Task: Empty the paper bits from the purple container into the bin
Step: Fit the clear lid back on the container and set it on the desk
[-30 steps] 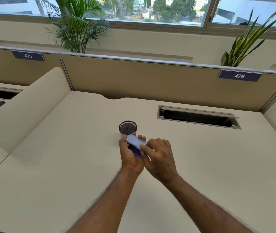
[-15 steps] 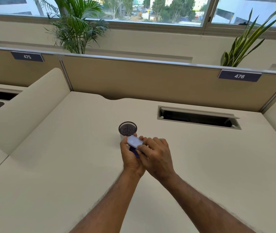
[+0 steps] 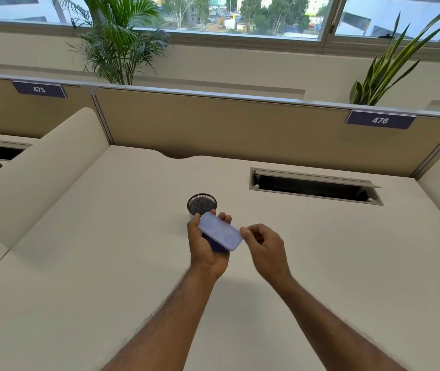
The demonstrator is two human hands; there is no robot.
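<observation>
The left hand (image 3: 208, 250) grips the purple container (image 3: 220, 235); the right hand (image 3: 263, 243), half-open and empty, should lift its lid carefully near the bin (image 3: 202, 204).

We record two legible markings, both white numerals on dark blue plates fixed along the top edge of the tan desk partition. Plate "475" (image 3: 39, 89) sits on the left panel, near its left end. Plate "476" (image 3: 380, 120) sits toward the right end of the centre panel. We read no other text.
</observation>
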